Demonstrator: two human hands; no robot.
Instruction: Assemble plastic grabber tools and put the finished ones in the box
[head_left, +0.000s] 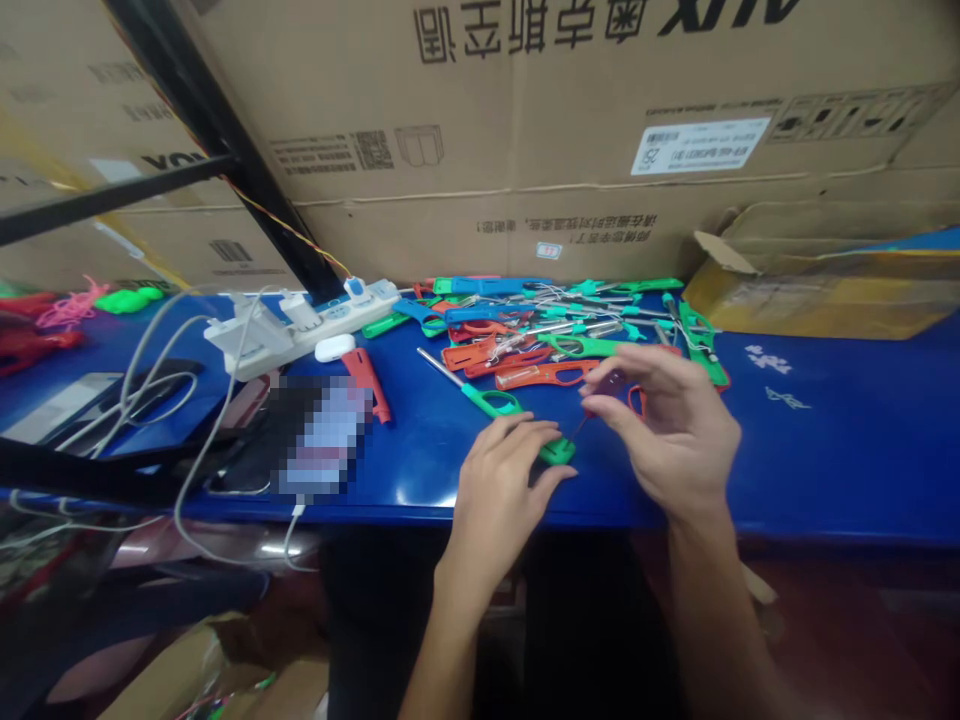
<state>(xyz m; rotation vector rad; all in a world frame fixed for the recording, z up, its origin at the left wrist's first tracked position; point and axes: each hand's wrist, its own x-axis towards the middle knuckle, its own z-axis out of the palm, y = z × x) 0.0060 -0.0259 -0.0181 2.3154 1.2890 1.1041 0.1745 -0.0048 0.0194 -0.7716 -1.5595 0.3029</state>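
My left hand [499, 480] presses a green utility lighter [495, 402] against the blue table [810, 470], its fingers closed over the handle. The lighter's metal barrel points up and left, and its rounded green end shows beside my thumb. In my right hand [686, 430] a small screwdriver [613, 382] with a dark handle is pinched between thumb and fingers. Its thin shaft slants down to the green end; whether the tip touches it I cannot tell. Just beyond my hands is a pile of lighters and handle shells [540, 375] in red, green and blue.
A power strip [330, 325] with chargers and cables lies left, near a white earbud case [334, 348], a red lighter shell [369, 385] and a phone [330, 440]. Large cartons [480, 120] wall the back. An opened carton [825, 270] sits at the right.
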